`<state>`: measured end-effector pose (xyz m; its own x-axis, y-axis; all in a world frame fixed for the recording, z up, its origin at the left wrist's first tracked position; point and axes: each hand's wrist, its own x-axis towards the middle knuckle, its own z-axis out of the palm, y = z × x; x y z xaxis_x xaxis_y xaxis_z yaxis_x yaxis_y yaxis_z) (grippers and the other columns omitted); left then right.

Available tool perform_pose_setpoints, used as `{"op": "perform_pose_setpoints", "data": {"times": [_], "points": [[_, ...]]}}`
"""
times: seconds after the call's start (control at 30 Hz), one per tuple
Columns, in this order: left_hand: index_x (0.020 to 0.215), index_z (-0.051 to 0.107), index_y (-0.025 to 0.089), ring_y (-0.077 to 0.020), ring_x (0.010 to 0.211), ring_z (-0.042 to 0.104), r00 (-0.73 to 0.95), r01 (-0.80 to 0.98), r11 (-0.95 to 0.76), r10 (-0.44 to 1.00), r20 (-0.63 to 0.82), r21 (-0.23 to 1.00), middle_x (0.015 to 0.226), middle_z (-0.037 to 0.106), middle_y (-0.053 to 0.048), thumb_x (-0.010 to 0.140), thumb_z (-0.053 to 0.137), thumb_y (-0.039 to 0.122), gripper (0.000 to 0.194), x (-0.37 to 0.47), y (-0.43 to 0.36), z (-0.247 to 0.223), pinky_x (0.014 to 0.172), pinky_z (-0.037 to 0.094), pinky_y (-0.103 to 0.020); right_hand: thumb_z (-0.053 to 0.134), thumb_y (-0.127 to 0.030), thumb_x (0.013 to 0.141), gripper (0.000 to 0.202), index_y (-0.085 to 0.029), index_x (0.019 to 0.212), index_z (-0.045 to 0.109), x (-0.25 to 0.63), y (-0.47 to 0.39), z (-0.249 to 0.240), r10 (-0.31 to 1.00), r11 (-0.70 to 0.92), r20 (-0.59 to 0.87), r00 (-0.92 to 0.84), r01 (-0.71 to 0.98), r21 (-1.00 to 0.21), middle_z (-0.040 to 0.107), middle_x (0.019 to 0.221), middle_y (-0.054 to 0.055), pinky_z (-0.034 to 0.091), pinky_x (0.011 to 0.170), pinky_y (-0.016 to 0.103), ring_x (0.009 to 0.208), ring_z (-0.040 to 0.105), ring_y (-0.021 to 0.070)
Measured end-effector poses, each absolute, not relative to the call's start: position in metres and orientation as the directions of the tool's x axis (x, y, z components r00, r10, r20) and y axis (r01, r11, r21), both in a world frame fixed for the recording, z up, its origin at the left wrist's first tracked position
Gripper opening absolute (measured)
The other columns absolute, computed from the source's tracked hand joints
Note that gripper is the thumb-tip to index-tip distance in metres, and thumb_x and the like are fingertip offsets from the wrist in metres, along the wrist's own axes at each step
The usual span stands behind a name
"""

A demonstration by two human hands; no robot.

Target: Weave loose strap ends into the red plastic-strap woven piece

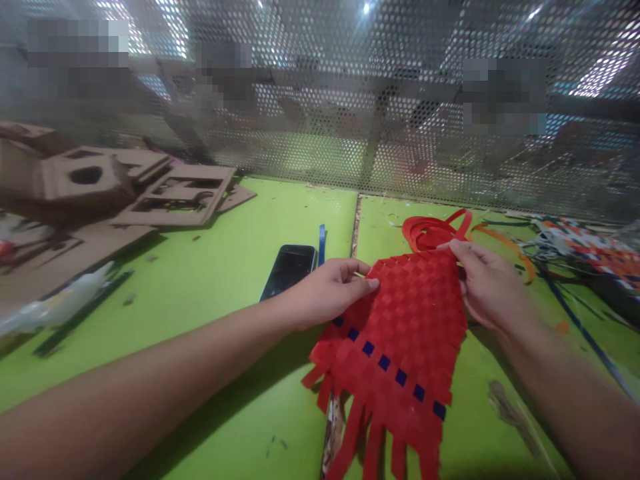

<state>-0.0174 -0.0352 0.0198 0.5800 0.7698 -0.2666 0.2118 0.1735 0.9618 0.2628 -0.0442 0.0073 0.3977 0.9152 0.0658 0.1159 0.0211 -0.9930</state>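
A red woven strip piece (pixel 415 313) with one row of dark blue squares hangs between my two hands. Loose red strip ends dangle from its lower edge. My left hand (pixel 333 290) pinches its upper left edge between thumb and fingers. At its top right corner, my right hand (pixel 490 283) grips the edge, thumb on top. Behind the weave lies a coil of red strip (pixel 430 231), partly hidden by it. A phone (pixel 290 270) rests on the table just beyond my left wrist, and a short blue strip (pixel 321 243) lies next to it.
Cut cardboard pieces (pixel 177 197) are piled at the left, near a clear plastic bag (pixel 65 300). A multicoloured woven piece (pixel 595 250) and loose strips lie at the right. A perforated metal screen (pixel 320 113) stands along the back of the green table (pixel 220 373), which has a seam.
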Motion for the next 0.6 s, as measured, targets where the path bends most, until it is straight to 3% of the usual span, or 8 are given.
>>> {"op": "perform_pose_setpoints", "data": {"times": [0.1,0.2,0.3,0.4,0.5,0.57,0.6], "points": [[0.117,0.075,0.021,-0.0209,0.083,0.077,0.631,0.252,0.199,0.708,-0.316,0.947,0.104,0.082,-0.007,0.084,0.087,0.05,0.046,-0.026,-0.028,0.036,0.074,0.06,-0.033,0.076,-0.057,0.083,0.029,-0.029,0.089,0.07,0.273,-0.038,0.011,0.893,0.062,0.101,0.438,0.103,-0.993,0.074,0.079,0.002,0.056,0.061,0.037,0.07,0.07,0.0241],[0.113,0.077,0.019,-0.0255,0.096,0.081,0.675,0.236,0.164,0.681,-0.283,0.958,0.109,0.083,-0.01,0.083,0.089,0.045,0.041,-0.035,-0.02,0.049,0.087,0.064,-0.039,0.071,-0.061,0.081,0.033,-0.03,0.086,0.061,0.284,-0.031,0.014,0.859,0.096,0.154,0.489,0.142,-0.985,0.07,0.079,0.001,0.058,0.066,0.039,0.074,0.07,0.0245],[0.11,0.076,0.02,-0.0262,0.094,0.081,0.664,0.286,0.066,0.705,-0.248,0.956,0.108,0.084,-0.01,0.084,0.089,0.042,0.036,-0.047,-0.01,0.057,0.086,0.066,-0.041,0.068,-0.066,0.083,0.038,-0.03,0.083,0.058,0.291,-0.033,0.024,0.864,0.07,0.181,0.47,0.245,-0.967,0.07,0.079,0.003,0.057,0.067,0.041,0.074,0.07,0.0256],[0.107,0.077,0.02,-0.0239,0.087,0.08,0.632,0.342,-0.07,0.755,-0.174,0.937,0.102,0.083,-0.008,0.085,0.087,0.045,0.035,-0.06,0.0,0.063,0.078,0.065,-0.037,0.077,-0.067,0.082,0.043,-0.028,0.072,0.063,0.296,-0.046,0.042,0.879,-0.017,0.188,0.438,0.423,-0.906,0.066,0.065,0.003,0.05,0.06,0.039,0.061,0.063,0.0241],[0.105,0.078,0.019,-0.0204,0.081,0.077,0.682,0.386,-0.151,0.711,-0.171,0.91,0.095,0.082,-0.005,0.087,0.085,0.046,0.033,-0.07,0.006,0.071,0.074,0.063,-0.032,0.086,-0.059,0.08,0.042,-0.026,0.064,0.066,0.299,-0.063,0.063,0.834,-0.055,0.316,0.453,0.637,-0.769,0.056,0.054,0.002,0.042,0.061,0.039,0.056,0.049,0.0207],[0.103,0.078,0.019,-0.0192,0.079,0.077,0.72,0.4,-0.182,0.669,-0.185,0.899,0.092,0.081,-0.004,0.088,0.084,0.045,0.03,-0.072,0.008,0.075,0.073,0.062,-0.03,0.076,-0.059,0.09,0.036,-0.025,0.077,0.073,0.297,-0.07,0.07,0.771,-0.003,0.534,0.347,0.84,-0.542,0.067,0.065,0.006,0.044,0.067,0.041,0.065,0.059,0.0248],[0.103,0.079,0.02,-0.0193,0.079,0.077,0.737,0.398,-0.188,0.648,-0.191,0.898,0.092,0.081,-0.004,0.089,0.084,0.044,0.029,-0.072,0.009,0.077,0.074,0.063,-0.031,0.074,-0.058,0.09,0.034,-0.025,0.086,0.078,0.296,-0.071,0.072,0.791,0.055,0.562,0.241,0.887,-0.458,0.075,0.079,0.009,0.047,0.072,0.042,0.075,0.066,0.0281]]}}
